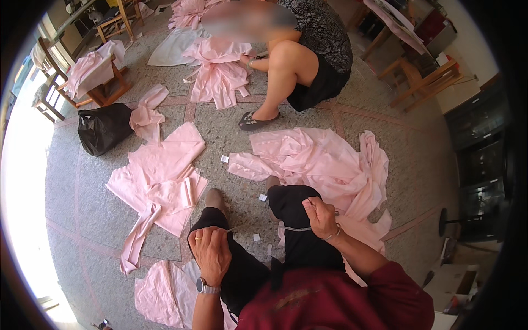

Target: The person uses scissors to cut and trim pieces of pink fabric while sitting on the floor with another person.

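Observation:
A thin pale cord point(256, 226) runs between my two hands, sagging slightly above my lap. My left hand point(210, 253), with a ring and a wristwatch, lies closed at my left knee, and the cord's left end disappears at its thumb side. Over my right thigh, my right hand point(320, 218) is curled into a fist where the other end of the cord goes in. Its fingers hide how the cord is gripped. Pink garment pieces point(157, 184) lie spread ahead of my left foot. A larger pink garment heap point(316, 159) is rumpled beyond my right knee.
A person point(319, 49) crouches ahead, one hand on pink cloth point(217, 71). Small white tags point(256, 237) dot the floor. A black plastic bag point(103, 129) and a cloth-draped wooden chair point(102, 69) stand at left. Another wooden chair point(421, 82) is at far right.

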`<state>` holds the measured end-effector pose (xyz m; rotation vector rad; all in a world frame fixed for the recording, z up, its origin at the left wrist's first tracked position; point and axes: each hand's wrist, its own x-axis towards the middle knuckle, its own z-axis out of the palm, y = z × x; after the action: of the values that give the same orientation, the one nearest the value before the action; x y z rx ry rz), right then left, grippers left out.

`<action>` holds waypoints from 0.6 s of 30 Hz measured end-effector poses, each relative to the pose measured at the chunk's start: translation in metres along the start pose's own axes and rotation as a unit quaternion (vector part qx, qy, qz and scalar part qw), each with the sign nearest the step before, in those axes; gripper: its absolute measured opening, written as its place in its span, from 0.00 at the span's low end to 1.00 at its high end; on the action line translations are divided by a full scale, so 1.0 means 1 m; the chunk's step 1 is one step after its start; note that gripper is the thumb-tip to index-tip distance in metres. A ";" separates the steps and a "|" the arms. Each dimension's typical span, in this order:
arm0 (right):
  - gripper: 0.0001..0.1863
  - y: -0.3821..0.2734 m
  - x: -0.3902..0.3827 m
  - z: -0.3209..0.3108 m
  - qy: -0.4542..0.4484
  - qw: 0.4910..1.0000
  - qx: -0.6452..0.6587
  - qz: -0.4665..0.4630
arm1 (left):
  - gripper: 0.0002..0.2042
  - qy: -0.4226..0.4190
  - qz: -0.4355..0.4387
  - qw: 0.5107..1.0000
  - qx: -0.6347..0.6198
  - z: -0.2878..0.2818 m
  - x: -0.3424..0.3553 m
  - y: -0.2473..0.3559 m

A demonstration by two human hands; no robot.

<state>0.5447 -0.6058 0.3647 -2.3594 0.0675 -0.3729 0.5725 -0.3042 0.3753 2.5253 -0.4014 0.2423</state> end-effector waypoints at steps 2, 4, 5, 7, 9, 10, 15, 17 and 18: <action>0.09 0.002 -0.001 0.001 0.007 1.000 0.004 -0.007 | 0.02 -0.005 -0.001 1.000 -0.001 0.002 0.000 -0.001; 0.08 -0.001 0.000 -0.001 0.002 1.000 0.008 -0.001 | 0.02 -0.002 -0.001 1.000 -0.002 0.002 0.001 0.000; 0.08 -0.003 0.002 -0.001 0.009 1.000 0.012 -0.007 | 0.01 -0.003 -0.002 1.000 0.001 0.001 0.001 0.000; 0.08 -0.002 0.001 -0.001 0.006 1.000 0.010 -0.006 | 0.01 -0.003 -0.002 1.000 0.006 0.001 0.000 0.000; 0.08 -0.001 0.000 -0.001 0.005 1.000 0.011 -0.005 | 0.01 -0.001 -0.001 1.000 0.006 0.002 -0.001 -0.001; 0.08 0.000 -0.001 -0.001 0.005 1.000 0.013 -0.003 | 0.01 0.001 -0.001 1.000 0.006 0.003 -0.001 -0.001; 0.08 0.003 0.001 -0.002 0.007 1.000 0.007 -0.005 | 0.01 -0.004 0.001 1.000 0.015 0.006 -0.001 -0.002; 0.08 0.005 -0.003 -0.004 -0.001 1.000 -0.001 0.011 | 0.01 -0.001 0.001 1.000 0.018 0.004 -0.001 0.001; 0.08 0.005 -0.001 -0.005 0.005 1.000 -0.003 0.001 | 0.01 -0.001 0.001 1.000 0.020 0.004 0.001 0.001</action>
<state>0.5425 -0.6125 0.3644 -2.3633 0.0762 -0.3838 0.5732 -0.3071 0.3730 2.5641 -0.4046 0.2509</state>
